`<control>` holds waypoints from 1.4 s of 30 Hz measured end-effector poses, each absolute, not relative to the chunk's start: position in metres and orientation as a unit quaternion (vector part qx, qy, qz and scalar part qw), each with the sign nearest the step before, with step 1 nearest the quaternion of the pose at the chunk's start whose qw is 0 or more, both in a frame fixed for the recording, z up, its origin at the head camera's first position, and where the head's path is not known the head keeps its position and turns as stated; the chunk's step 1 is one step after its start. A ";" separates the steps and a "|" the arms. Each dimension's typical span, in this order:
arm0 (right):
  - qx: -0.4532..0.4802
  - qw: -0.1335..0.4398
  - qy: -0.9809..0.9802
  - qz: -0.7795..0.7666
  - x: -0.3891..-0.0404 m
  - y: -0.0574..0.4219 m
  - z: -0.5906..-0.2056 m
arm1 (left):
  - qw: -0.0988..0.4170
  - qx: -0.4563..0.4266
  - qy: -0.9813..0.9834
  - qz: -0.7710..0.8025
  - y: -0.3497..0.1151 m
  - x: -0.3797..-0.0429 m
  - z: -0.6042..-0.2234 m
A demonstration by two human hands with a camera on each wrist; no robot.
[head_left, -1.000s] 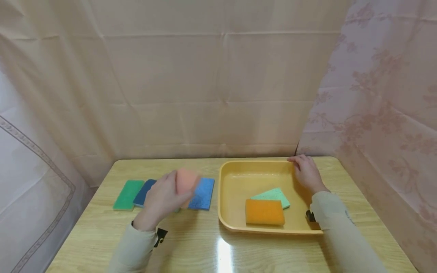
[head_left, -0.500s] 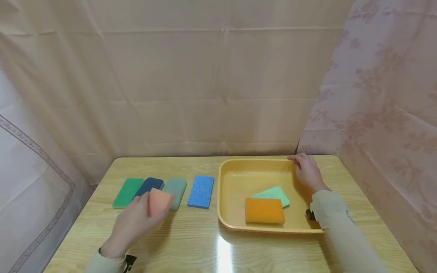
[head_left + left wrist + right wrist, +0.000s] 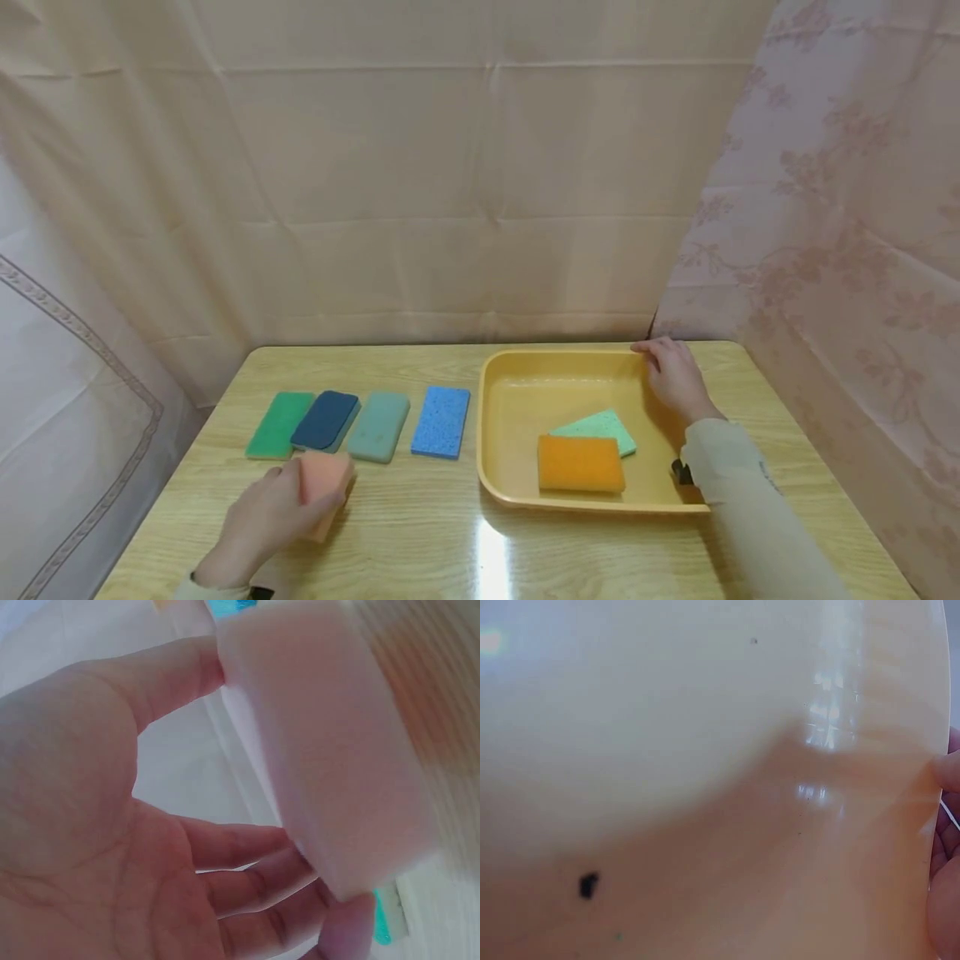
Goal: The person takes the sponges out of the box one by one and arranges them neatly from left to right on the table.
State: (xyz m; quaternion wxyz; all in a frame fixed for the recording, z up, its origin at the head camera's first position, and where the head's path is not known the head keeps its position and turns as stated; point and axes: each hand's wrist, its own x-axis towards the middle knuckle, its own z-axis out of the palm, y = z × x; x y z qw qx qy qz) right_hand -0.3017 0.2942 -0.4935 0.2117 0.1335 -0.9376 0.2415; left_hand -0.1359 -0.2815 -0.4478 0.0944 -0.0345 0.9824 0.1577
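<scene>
head view: left hand [image 3: 264, 515], pinching the pink sponge [image 3: 326, 475], has lowered it, apparently nearly placed; right hand [image 3: 677, 380] grips the tray [image 3: 555, 396].

Can't read any text here tbh, no brands or numbers either. Closest thing is a tiny dark marking [image 3: 767, 477] on the right sleeve [image 3: 765, 521], over the right side of the desk [image 3: 405, 533], but it's way too small to make out.

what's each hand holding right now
Left hand: holding the pink sponge.
Right hand: gripping the yellow tray by its rim.
</scene>
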 end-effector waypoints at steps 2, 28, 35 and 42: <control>0.134 0.214 -0.936 0.243 -0.301 0.294 -0.493 | 0.110 -0.037 0.981 0.155 -0.285 -0.136 -0.451; 0.139 0.222 -0.935 0.239 -0.300 0.293 -0.493 | 0.099 -0.034 0.983 0.148 -0.305 -0.143 -0.467; 0.139 0.220 -0.936 0.236 -0.299 0.293 -0.492 | 0.105 -0.038 0.982 0.151 -0.307 -0.146 -0.469; 0.140 0.216 -0.936 0.239 -0.302 0.293 -0.493 | 0.110 -0.039 0.981 0.154 -0.308 -0.150 -0.473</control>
